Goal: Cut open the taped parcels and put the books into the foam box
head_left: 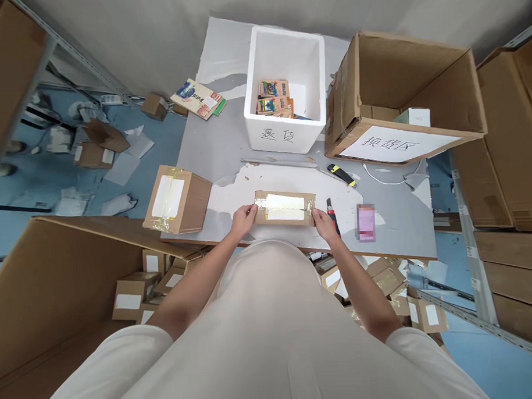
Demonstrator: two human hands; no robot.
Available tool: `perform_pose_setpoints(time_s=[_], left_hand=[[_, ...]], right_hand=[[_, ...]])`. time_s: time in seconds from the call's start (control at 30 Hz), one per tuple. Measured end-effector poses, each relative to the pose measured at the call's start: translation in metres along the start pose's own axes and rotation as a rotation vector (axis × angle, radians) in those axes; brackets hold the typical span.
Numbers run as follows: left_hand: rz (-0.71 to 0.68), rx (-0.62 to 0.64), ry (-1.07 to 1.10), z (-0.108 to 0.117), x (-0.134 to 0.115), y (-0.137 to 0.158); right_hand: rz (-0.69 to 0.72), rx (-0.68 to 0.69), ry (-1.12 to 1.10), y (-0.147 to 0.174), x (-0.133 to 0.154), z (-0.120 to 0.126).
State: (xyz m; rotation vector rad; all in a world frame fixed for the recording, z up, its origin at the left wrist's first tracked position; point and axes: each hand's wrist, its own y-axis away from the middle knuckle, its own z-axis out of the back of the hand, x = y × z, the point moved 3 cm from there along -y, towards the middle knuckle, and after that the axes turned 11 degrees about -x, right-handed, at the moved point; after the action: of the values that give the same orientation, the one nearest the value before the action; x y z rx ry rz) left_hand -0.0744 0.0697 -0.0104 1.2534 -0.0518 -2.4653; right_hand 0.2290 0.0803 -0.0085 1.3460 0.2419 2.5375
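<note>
- Step, as I read it: steadying the taped carton [285, 208] — near side of the foam box [285, 142].
- Left hand [244, 219] pinches one end, right hand [323, 223] the other.
- Next move, I'd judge, calls for an even two-hand grip — clear of the red cutter [331, 214].

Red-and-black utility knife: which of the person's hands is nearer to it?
Right. The right hand, holding one end of the taped box, is close beside the red-and-black utility knife; the left hand holds the box's opposite end, farther off to the knife's left.
</note>
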Motion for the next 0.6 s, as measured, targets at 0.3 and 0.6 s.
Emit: perform_pose_setpoints(time_s=[0.3, 0.6], left_hand=[[0.115, 0.084, 0.178, 0.004, 0.034, 0.014], [0.019, 0.171, 0.215, -0.006, 0.034, 0.021]], right_hand=[[-0.110, -0.008, -0.076, 0.012, -0.035, 0.004], [-0.057, 0.099, -0.104, 0.015, -0.024, -0.011]])
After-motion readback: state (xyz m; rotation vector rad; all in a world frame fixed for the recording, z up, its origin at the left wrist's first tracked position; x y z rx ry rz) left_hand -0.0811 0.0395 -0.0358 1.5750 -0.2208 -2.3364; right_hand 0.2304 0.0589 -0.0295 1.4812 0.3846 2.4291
